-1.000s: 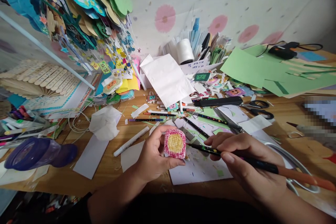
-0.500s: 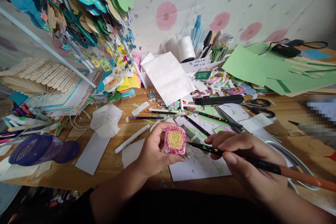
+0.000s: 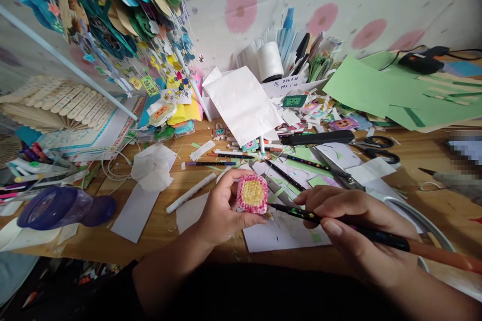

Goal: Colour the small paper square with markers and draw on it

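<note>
My left hand [image 3: 220, 210] pinches a small rounded-square craft piece [image 3: 252, 194] with a pink-and-white speckled border and a yellow middle. Thumb below and fingers behind, it holds the patterned face up toward me. In my right hand [image 3: 354, 225] is a dark felt-tip pen [image 3: 301, 213] dotted with coloured stars, its rear end orange-brown. The pen's tip is at the right edge of the pink border; whether it touches, I cannot tell. Under both hands lies a white sheet [image 3: 263, 241] strewn with paper scraps.
Scissors [image 3: 342, 173], black-handled scissors [image 3: 376, 148] and loose pens [image 3: 284, 174] lie beyond my hands. A purple container [image 3: 56, 208] lies at left, near a white marker [image 3: 191, 193]. Green paper [image 3: 369, 90] covers the back right. Paper decorations [image 3: 124, 5] hang at upper left.
The view has shifted slightly, so the table things sit a little differently in the picture. Both hands keep their holds, and the pen tip stays by the craft piece's right edge.
</note>
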{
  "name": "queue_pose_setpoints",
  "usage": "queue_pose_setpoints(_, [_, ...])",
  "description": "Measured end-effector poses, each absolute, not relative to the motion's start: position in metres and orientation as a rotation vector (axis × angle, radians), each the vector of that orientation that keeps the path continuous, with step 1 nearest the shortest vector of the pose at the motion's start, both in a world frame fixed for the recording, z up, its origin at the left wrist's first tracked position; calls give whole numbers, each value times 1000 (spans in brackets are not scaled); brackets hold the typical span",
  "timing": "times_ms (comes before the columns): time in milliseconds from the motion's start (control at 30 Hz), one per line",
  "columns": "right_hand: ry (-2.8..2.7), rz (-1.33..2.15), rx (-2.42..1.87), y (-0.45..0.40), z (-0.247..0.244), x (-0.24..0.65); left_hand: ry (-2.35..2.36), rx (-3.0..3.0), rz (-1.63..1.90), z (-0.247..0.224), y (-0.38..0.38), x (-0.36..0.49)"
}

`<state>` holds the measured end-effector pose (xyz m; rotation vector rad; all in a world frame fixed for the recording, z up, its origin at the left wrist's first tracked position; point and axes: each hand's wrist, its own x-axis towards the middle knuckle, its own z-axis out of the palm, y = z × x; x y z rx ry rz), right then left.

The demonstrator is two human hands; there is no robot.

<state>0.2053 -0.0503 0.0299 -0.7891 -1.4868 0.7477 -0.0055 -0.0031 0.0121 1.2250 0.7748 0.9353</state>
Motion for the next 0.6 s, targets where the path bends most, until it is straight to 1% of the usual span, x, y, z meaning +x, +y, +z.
queue_pose_setpoints(100, [-1539, 778, -735, -50, 31, 205, 787, 1210, 906, 13, -4, -6])
queue_pose_setpoints(267, [-1550, 708, -809, -49, 36, 204, 812, 1237, 916, 14, -3, -6])
queue_pose_setpoints(467, [-1565, 758, -775, -50, 31, 206, 820, 1256, 920, 13, -3, -6])
queue_pose_setpoints(533, [-1548, 801, -729, -50, 27, 208, 808, 1247, 915, 12, -4, -6])
queue_pose_setpoints(600, [-1436, 797, -794, -51, 23, 208, 808, 1249, 898, 11, -5, -7])
